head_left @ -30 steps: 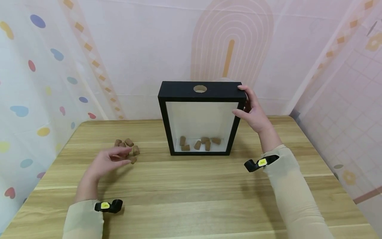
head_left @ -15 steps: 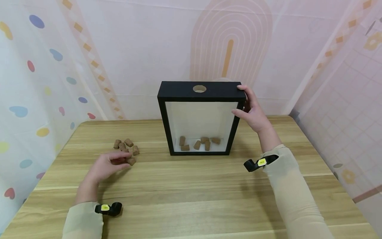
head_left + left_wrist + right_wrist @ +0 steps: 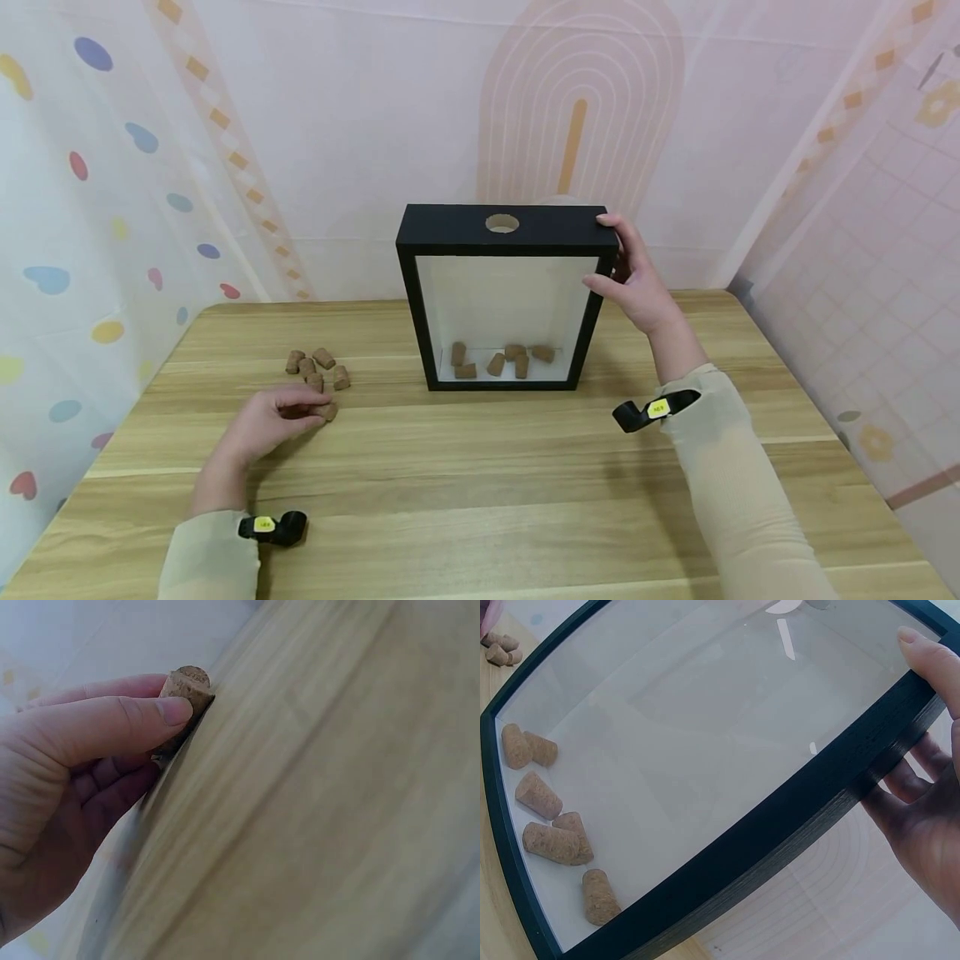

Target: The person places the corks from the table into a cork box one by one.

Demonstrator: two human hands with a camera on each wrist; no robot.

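Pinching one cork between thumb and fingers, the left hand rests low on the table at the near left, just near of a small cluster of loose corks. The held cork's long axis runs roughly along the fingers, its flat end pointing away from the palm. Up and to the far right of this grip stands the black frame box, upright, with a round hole in its top face and several corks lying inside at the bottom. The right hand clasps the box's upper right corner, thumb at the front, fingers behind.
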